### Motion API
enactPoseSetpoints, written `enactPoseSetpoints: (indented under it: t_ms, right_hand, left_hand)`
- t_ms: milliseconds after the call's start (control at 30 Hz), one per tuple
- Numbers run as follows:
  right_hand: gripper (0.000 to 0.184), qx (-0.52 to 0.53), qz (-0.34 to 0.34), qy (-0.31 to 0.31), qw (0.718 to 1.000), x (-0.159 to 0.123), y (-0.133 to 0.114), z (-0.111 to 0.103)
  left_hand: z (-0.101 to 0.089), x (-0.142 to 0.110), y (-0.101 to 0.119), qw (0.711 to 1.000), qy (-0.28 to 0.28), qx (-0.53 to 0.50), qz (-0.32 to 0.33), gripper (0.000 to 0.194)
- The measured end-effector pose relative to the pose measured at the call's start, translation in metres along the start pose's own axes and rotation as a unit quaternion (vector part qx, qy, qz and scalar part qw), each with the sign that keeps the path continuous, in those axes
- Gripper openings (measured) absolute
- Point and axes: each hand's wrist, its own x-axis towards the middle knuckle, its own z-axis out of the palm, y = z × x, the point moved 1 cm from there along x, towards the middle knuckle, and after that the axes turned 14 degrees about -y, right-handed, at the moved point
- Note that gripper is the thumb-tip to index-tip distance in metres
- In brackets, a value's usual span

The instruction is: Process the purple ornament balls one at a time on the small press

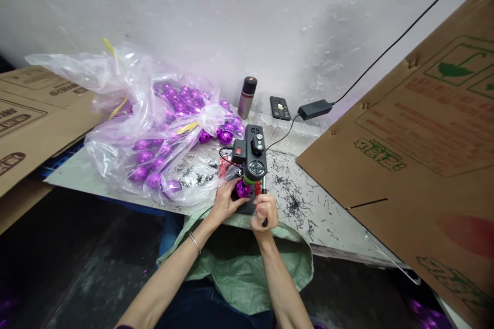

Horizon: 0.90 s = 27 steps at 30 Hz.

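Note:
My left hand has its fingers closed around a shiny purple ball, which sits under the head of a small black press machine. A silver lever hangs down on the machine's right side, and my right hand is wrapped round its black grip. A red switch shows on the box at the machine's left. Part of the ball is hidden by my fingers and the press head.
Clear plastic bags of purple balls lie to the left. A spray can, a phone and a power adapter are by the wall. Black scraps litter the right. Cardboard boxes flank both sides; a green sack hangs in front.

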Motion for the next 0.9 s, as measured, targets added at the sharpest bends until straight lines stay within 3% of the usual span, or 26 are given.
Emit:
enactPoseSetpoints:
  t_ms: [67, 267, 433, 533, 600, 667, 733, 800, 900]
  right_hand:
    - [0.034, 0.013, 0.019, 0.006, 1.0, 0.01, -0.006, -0.005]
    - [0.035, 0.056, 0.159, -0.012, 0.986, 0.061, -0.032, -0.025]
    - [0.034, 0.058, 0.139, -0.029, 0.988, 0.058, -0.034, -0.029]
    - [0.032, 0.051, 0.113, -0.043, 0.991, 0.046, -0.03, -0.027]
    - [0.033, 0.049, 0.101, -0.042, 0.993, 0.041, -0.029, -0.025]
    - [0.033, 0.045, 0.094, -0.037, 0.994, 0.039, -0.028, -0.024]
    - [0.034, 0.04, 0.093, -0.036, 0.994, 0.039, -0.028, -0.023]
    - [0.034, 0.035, 0.09, -0.039, 0.995, 0.039, -0.029, -0.023]
    - [0.035, 0.027, 0.083, -0.045, 0.995, 0.039, -0.029, -0.024]
  left_hand:
    - [0.0, 0.001, 0.0, 1.0, 0.0, 0.003, 0.002, 0.063]
    - [-0.003, -0.001, 0.002, 1.0, -0.008, 0.004, 0.007, 0.063]
    - [-0.009, -0.055, 0.015, 0.997, -0.022, 0.054, 0.06, 0.061]
    - [-0.016, -0.093, 0.02, 0.988, -0.079, 0.101, 0.084, 0.085]
    - [-0.027, -0.097, 0.017, 0.988, -0.076, 0.106, 0.078, 0.092]
    - [-0.045, -0.077, 0.009, 0.993, -0.027, 0.099, 0.051, 0.071]
    - [-0.07, -0.035, -0.005, 0.994, 0.048, 0.099, 0.002, 0.049]
    - [-0.095, 0.02, -0.02, 0.987, 0.102, 0.112, -0.06, 0.044]
    - [-0.126, 0.096, -0.036, 0.969, 0.1, 0.132, -0.183, 0.05]
